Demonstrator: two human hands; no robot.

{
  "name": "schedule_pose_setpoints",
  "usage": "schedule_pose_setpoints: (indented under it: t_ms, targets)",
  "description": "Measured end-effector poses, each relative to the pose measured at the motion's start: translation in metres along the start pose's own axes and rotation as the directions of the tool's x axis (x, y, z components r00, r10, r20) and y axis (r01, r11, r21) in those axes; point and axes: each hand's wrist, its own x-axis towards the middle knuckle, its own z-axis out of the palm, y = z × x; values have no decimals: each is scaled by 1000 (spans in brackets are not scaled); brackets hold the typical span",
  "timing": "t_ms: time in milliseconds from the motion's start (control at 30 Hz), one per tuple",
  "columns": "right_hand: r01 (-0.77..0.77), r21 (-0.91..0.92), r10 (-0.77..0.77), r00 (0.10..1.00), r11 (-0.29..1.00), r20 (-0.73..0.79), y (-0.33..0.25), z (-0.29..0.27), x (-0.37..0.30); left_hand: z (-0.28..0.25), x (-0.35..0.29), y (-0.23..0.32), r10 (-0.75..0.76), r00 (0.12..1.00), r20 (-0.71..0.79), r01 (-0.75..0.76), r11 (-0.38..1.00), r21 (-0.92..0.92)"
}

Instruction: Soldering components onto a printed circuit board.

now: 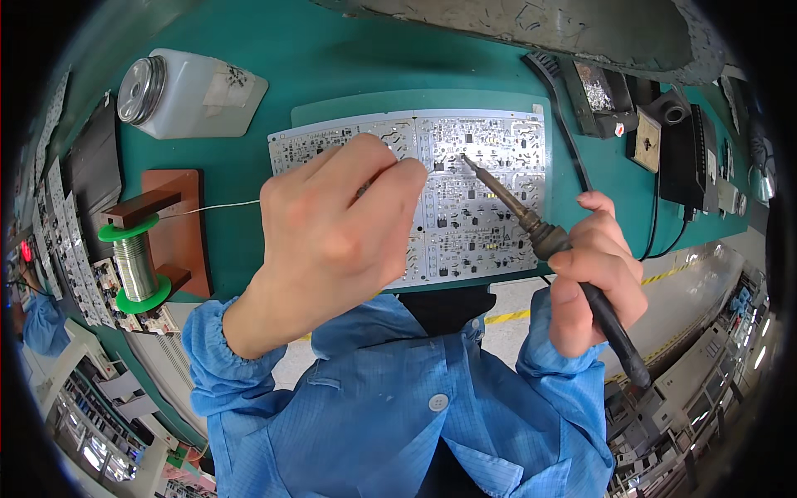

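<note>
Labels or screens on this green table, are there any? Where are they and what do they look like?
Taped label: on the side of the white plastic bottle at the far left, a pale beige patch with a dark mark.
Small sticker: on the dark stand at the far right, a tiny white patch with a red dot.
Screens: none in view.

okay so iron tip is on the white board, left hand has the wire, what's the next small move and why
Probably feed the thin solder wire, pinched in the left hand, toward the tip of the black-handled soldering iron in the right hand: the tip rests on the white circuit board.
</note>
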Motion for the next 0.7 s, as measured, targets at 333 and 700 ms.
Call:
schedule_pose_setpoints:
  t_ms: [333,700]
  targets:
    - [-40,39,38,999,998,37,3,-1,3,-1,2,1,-7,997,83,10,999,-36]
    - [-61,-155,12,954,986,-300,29,-21,-23,-19,-3,-3,-165,986,19,166,982,-95]
